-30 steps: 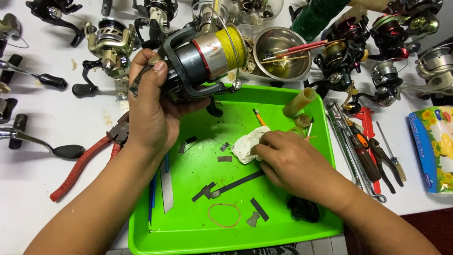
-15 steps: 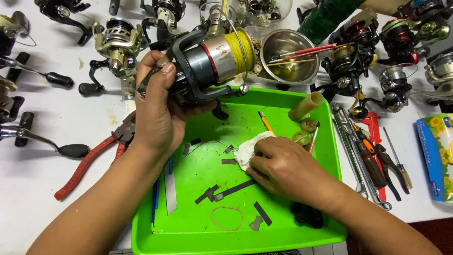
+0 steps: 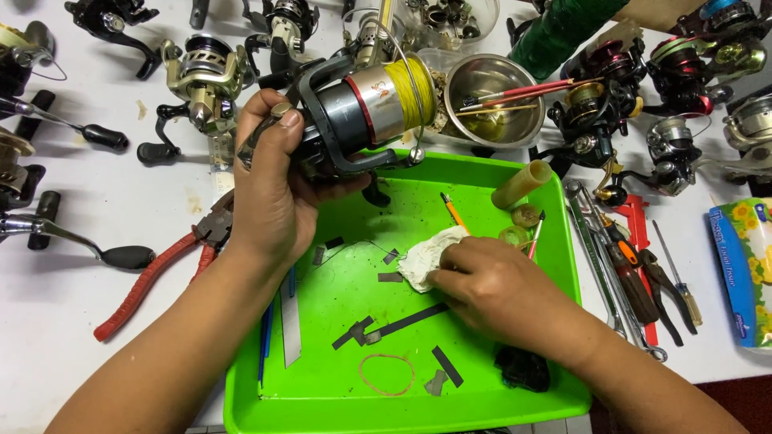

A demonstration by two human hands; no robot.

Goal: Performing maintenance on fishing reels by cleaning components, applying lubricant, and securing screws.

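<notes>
My left hand [image 3: 272, 189] grips a dark spinning fishing reel [image 3: 354, 112] with a spool of yellow line, held above the far left corner of a bright green tray [image 3: 338, 394]. My right hand [image 3: 498, 293] rests inside the tray, its fingers closed on a crumpled whitish cloth [image 3: 422, 257]. Small dark flat parts [image 3: 394, 325] and a thin rubber band [image 3: 386, 375] lie on the tray floor. An orange pencil-like tool [image 3: 453, 210] lies near the cloth.
Several other reels [image 3: 201, 76] crowd the white table's far side. A steel bowl [image 3: 494, 100] with brushes stands behind the tray. Red-handled pliers [image 3: 153, 273] lie to the left; wrenches and screwdrivers [image 3: 635, 273] to the right. A flowered packet [image 3: 744, 273] lies at the right edge.
My left hand has shifted the reel slightly right and toward me. My right hand stays on the cloth, slid a little toward the tray's middle.
</notes>
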